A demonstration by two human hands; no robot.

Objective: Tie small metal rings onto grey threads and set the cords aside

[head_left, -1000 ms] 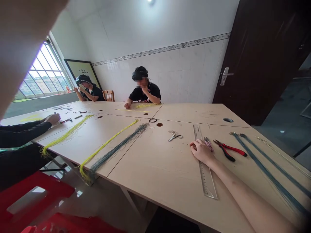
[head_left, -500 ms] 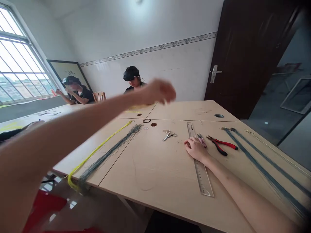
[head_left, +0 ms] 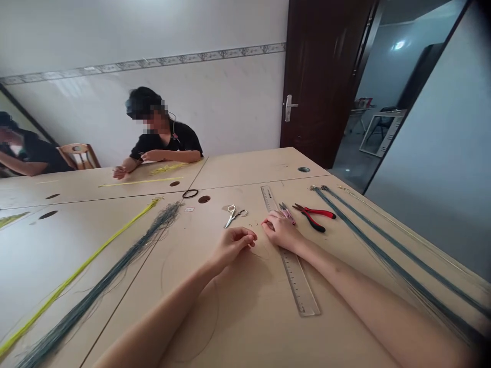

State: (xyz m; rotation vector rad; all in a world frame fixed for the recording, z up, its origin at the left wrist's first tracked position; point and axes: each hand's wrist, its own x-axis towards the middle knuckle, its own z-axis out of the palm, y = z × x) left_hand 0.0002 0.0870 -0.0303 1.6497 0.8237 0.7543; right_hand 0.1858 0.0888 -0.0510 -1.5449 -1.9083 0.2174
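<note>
My left hand (head_left: pixel 235 245) is low over the middle of the table, its thumb and fingers pinched together; a faint thin strand shows near the fingertips, too fine to be sure what is gripped. My right hand (head_left: pixel 281 231) rests on the clear ruler (head_left: pixel 297 286), fingers curled, and the fingertips' hold is hidden. Small scissors (head_left: pixel 235 215) lie just beyond my left hand. Pink-handled snips (head_left: pixel 287 213) touch the far side of my right hand, and red-and-black pliers (head_left: pixel 315 217) lie to their right.
Grey-blue strand bundles (head_left: pixel 115 273) and a yellow one (head_left: pixel 92 259) lie at left. More blue bundles (head_left: pixel 368 245) stretch along the right. A black ring (head_left: pixel 190 193) sits near a table hole (head_left: pixel 204 199). Across the table (head_left: pixel 245 174), a person (head_left: pixel 164 128) leans over yellow strands.
My left hand has come down from above the table's far side to beside my right hand. The view has turned to the right. My right hand remains on the ruler.
</note>
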